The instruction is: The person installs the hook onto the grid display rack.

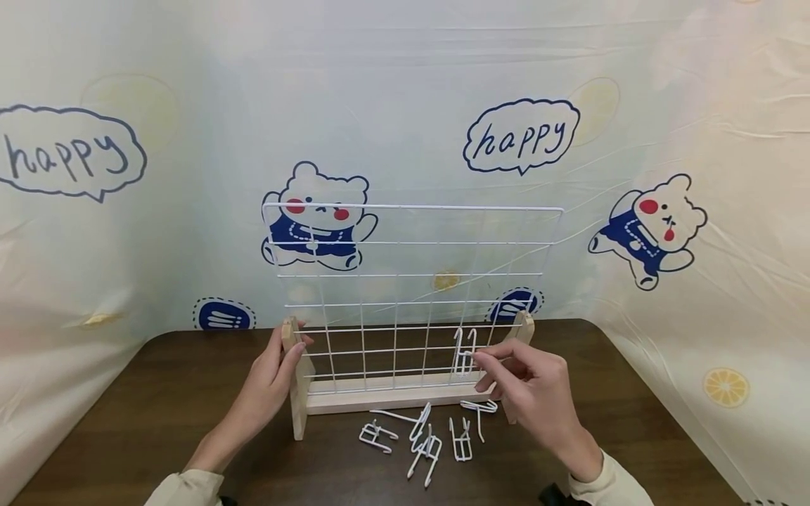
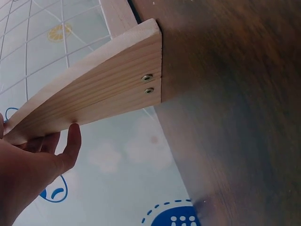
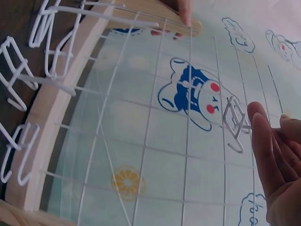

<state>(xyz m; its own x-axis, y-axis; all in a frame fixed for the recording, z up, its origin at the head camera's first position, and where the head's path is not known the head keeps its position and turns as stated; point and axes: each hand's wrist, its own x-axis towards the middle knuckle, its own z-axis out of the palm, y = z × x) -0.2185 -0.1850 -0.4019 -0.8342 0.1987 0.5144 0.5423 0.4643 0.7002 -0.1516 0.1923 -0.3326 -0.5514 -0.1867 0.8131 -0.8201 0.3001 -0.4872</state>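
Observation:
My left hand (image 1: 268, 379) holds the upper part of the left wooden side panel (image 1: 299, 393) of a stand. In the left wrist view, my left hand's fingers (image 2: 73, 146) curl round the panel's far edge. The stand carries a white wire grid (image 1: 411, 206), upright and leaning slightly. Between thumb and fingertips, my right hand (image 1: 538, 386) pinches a white wire hook (image 1: 465, 362), in front of the grid's lower right part. The right wrist view shows this hook (image 3: 235, 120) at the fingertips, two bent prongs pointing away from the hand.
Several more white wire hooks lie on the dark wooden table before the stand, among them a hook (image 1: 462, 457) and another hook (image 1: 380, 444). A wooden base bar (image 1: 380, 402) joins the side panels. Behind hangs a printed curtain (image 1: 411, 105).

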